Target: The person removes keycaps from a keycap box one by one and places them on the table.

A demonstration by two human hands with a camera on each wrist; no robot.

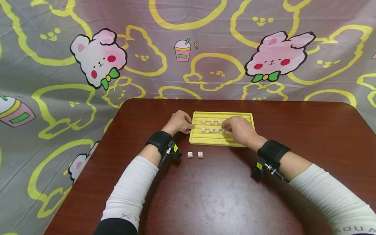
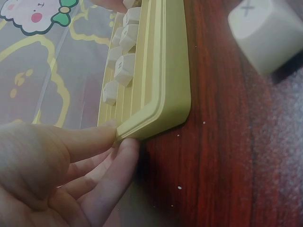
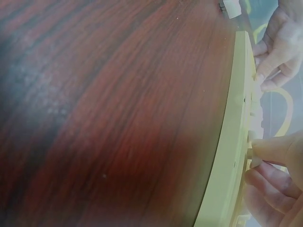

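Observation:
A yellow ridged tray point(image 1: 205, 140) lies on the table with white keycaps standing in two of its rows. My left hand point(image 1: 180, 122) pinches the tray's left edge, thumb on top and a finger against the side, as the left wrist view shows at the tray's corner point(image 2: 156, 116). Over the right part of the tray, my right hand point(image 1: 239, 129) pinches a small white keycap point(image 1: 224, 130) at the end of the nearer row. Its fingers point(image 3: 270, 149) partly hide that keycap. A keycap point(image 2: 125, 68) with a dark letter stands in a groove.
Two loose keycaps, one on the left point(image 1: 190, 155) and one on the right point(image 1: 200, 155), lie on the brown table point(image 1: 217, 195) in front of the tray. A patterned cloth point(image 1: 217, 39) hangs behind the table's far edge.

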